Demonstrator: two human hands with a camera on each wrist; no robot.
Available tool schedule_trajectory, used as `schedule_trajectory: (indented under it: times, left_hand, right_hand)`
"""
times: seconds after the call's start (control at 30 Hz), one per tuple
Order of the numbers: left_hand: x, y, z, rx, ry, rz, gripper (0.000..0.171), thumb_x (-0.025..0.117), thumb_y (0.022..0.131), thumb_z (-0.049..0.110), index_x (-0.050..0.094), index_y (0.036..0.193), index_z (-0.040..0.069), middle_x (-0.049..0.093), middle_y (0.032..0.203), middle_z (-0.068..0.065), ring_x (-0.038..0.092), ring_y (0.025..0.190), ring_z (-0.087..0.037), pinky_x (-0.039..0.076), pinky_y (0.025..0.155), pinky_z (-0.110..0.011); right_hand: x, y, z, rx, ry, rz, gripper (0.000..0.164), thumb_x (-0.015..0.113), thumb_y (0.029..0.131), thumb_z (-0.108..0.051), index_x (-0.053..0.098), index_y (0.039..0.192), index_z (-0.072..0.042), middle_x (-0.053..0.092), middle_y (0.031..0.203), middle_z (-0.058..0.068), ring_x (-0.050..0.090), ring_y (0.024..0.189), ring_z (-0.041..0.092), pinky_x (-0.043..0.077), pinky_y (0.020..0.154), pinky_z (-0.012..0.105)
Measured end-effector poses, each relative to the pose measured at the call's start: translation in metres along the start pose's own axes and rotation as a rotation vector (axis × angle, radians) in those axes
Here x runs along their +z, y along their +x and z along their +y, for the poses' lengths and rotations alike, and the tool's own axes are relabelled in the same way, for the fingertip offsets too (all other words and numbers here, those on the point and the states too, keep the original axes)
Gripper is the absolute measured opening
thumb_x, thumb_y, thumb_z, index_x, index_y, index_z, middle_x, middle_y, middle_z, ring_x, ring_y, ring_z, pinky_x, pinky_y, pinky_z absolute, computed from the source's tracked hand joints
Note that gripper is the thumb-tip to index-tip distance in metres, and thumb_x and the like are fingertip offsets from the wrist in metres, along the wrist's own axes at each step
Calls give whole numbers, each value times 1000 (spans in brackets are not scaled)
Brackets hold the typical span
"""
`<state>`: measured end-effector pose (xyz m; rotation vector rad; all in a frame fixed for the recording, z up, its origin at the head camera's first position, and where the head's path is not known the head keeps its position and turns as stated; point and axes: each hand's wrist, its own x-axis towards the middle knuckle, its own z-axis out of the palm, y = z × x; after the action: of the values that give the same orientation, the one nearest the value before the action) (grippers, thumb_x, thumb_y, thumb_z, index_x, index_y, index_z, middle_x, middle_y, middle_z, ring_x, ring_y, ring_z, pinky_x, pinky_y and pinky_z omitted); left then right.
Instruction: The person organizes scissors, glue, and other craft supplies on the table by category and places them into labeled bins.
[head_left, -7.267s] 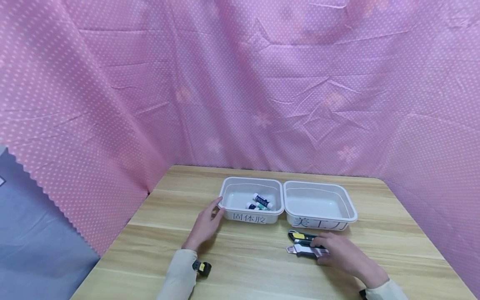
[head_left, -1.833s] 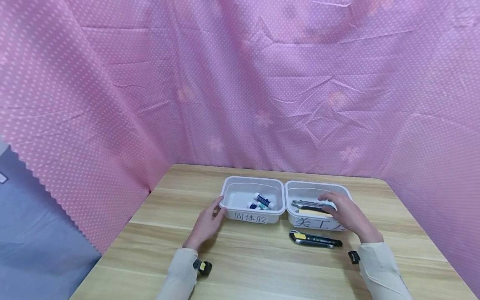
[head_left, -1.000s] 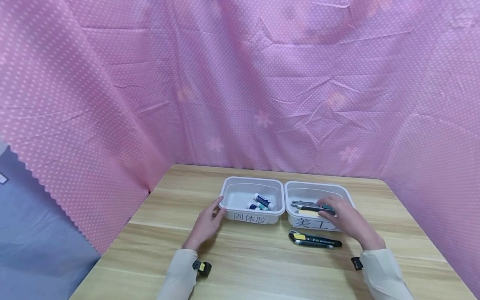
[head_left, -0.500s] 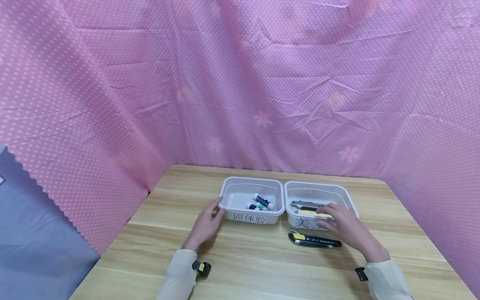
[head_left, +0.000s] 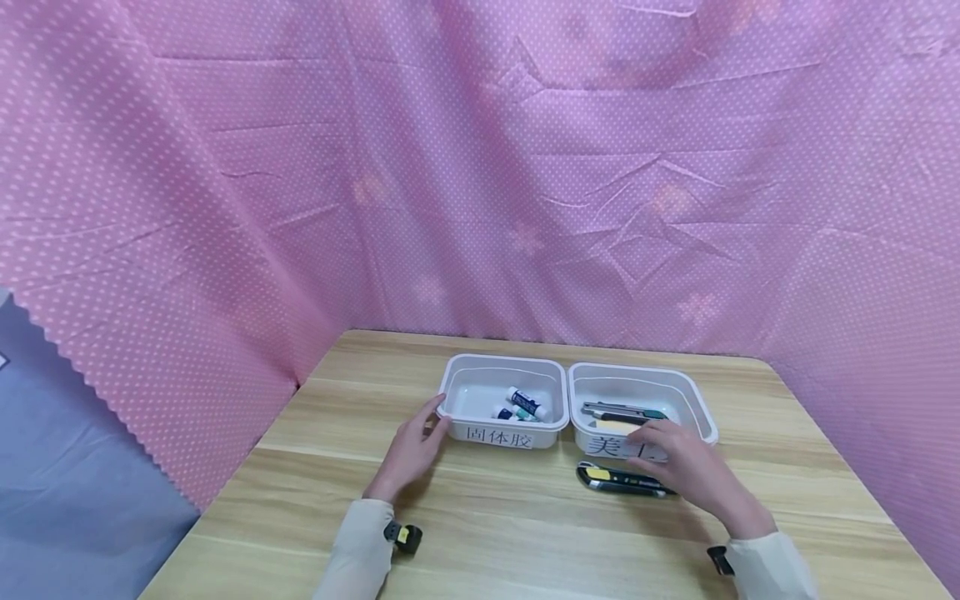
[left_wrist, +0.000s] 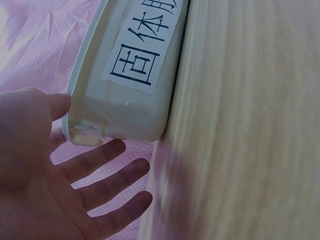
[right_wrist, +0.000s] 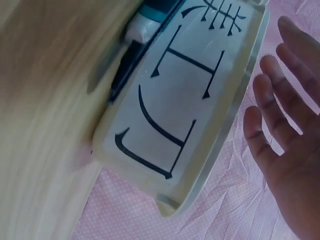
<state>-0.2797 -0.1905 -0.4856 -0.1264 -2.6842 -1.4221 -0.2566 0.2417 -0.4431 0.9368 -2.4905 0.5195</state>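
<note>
My left hand (head_left: 411,450) touches the near left corner of a white plastic box (head_left: 502,361), thumb and index finger at its rim and the other fingers spread. Inside that box lie several glue sticks (head_left: 527,402). A second white box (head_left: 637,370) stands against its right side and contains a grey utility knife (head_left: 617,410) with a teal end and a yellow-and-black utility knife (head_left: 617,426). My right hand (head_left: 686,464) hovers over this box's front side, fingers loosely extended, holding nothing. Below it, a black-and-yellow utility knife (head_left: 618,481) lies on the table, its right end partly hidden.
Both boxes carry paper labels with Chinese characters on their front walls, such as the left label (head_left: 498,437). They stand towards the back of a wooden table (head_left: 510,533). A pink dotted cloth (head_left: 480,167) hangs behind and beside the table.
The right box, empty in the earliest frame, now contains utility knives. My right hand has since let go and drawn back from inside it towards the knife on the table. My left hand stays put.
</note>
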Motion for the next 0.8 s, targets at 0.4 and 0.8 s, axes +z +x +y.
schedule_trajectory:
  times: [0.4, 0.8]
  left_hand:
    - [1, -1, 1, 2, 9, 6, 57, 51, 107, 41, 36, 160, 24, 57, 147, -15, 63, 124, -33, 51, 108, -53]
    - [0, 0, 1, 1, 14, 6, 57, 51, 107, 40, 36, 159, 23, 57, 147, -16, 63, 124, -34, 51, 108, -53]
  right_hand:
    - [11, -7, -7, 43, -1, -191, 28, 85, 82, -28, 76, 108, -20, 76, 108, -8, 71, 102, 18, 59, 91, 46]
    - [16, -10, -4, 90, -9, -264, 36, 86, 81, -26, 76, 114, -17, 75, 113, -5, 69, 108, 22, 57, 95, 47]
